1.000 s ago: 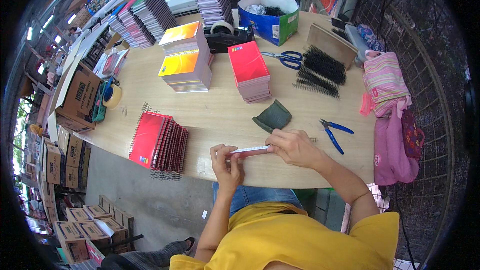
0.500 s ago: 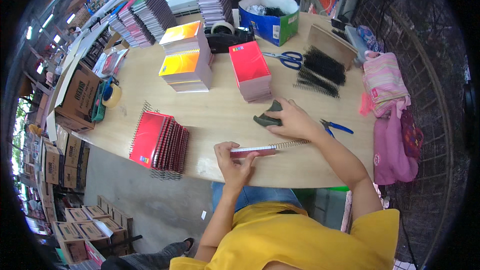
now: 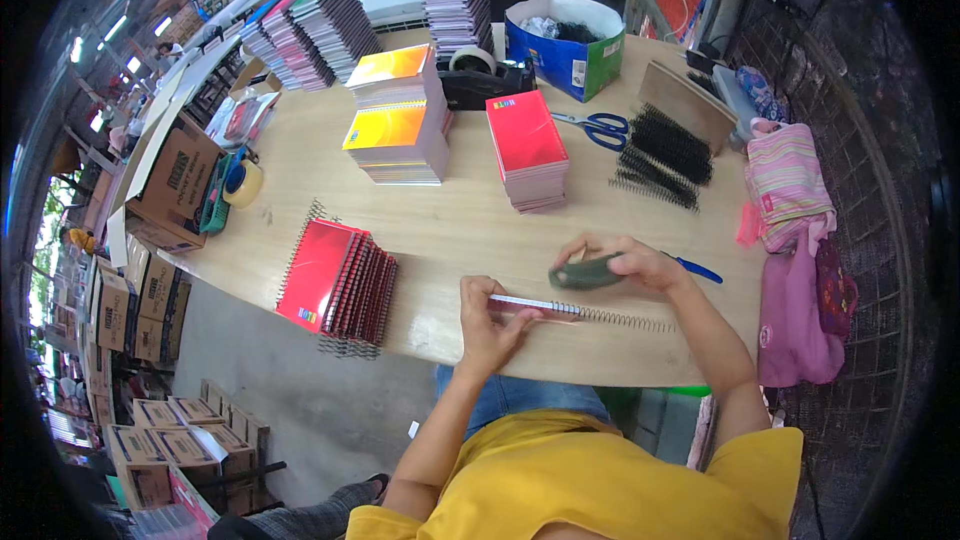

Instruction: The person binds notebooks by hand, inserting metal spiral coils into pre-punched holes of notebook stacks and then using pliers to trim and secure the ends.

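Note:
My left hand is closed round a small red notebook, held on its side at the table's near edge, its white page edge upward. A dark wire coil runs out to the right from the notebook's holed edge. In my right hand is a dark green pad, slightly blurred, just above the notebook and coil and apart from them. Blue-handled pliers lie partly hidden behind the right hand. To the left stands a row of red coil-bound notebooks.
Beyond my hands are a red-topped notebook stack, yellow notebook stacks, scissors and a pile of black coils. A blue-green box stands farther back. A striped pouch and pink cloth border the right side.
My right hand has brought the green pad down and nearer to me, close above the coil. More of the coil shows, overlapping the notebook's right end. The whole view has shifted slightly.

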Tool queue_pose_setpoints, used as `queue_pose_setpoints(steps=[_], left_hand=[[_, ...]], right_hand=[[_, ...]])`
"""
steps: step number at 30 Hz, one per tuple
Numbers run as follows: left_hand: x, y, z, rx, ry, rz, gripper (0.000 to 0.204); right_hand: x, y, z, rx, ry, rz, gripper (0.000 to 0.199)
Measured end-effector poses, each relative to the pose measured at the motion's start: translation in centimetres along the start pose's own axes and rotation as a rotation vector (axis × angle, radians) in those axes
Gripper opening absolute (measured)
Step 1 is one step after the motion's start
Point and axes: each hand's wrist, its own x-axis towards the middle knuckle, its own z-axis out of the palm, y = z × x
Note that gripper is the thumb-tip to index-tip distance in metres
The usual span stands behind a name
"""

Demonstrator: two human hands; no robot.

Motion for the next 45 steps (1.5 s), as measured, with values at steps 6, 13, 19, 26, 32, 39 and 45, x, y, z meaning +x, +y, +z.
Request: queue_pose_setpoints(steps=[6, 13, 19, 26, 32, 39, 45], left_hand=[[-0.2, -0.3, 0.3, -0.101, -0.038, -0.077, 0.06], [0.2, 0.0, 0.2, -0.07, -0.074, -0.057, 0.062], [-0.3, -0.7, 0.6, -0.152, -0.069, -0.09, 0.061], [0.2, -2.1, -1.2, -0.66, -0.066, -0.306, 0.043], [1.0, -2.2, -1.5, -0.864, -0.113, -0.437, 0.049], [1.1, -1.7, -1.6, -0.942, -0.165, -0.5, 0.058], [1.4, -2.1, -2.4, -0.883, -0.17, -0.444, 0.067]], right_hand=[[0.0, 1.5, 0.7, -0.121, 0.055, 0.076, 0.055], [1.0, 1.0, 2.4, -0.45, 0.143, -0.024, 0.045], [1.3, 1.6, 2.2, -0.119, 0.054, -0.009, 0.046], [1.9, 0.9, 3.6, -0.572, 0.202, 0.024, 0.04], [2.0, 2.0, 2.8, 0.068, 0.093, -0.047, 0.043], [2.3, 2.3, 3.0, -0.19, 0.153, 0.115, 0.047], [-2.0, 2.2, 1.0, -0.985, 0.496, -0.122, 0.061]])
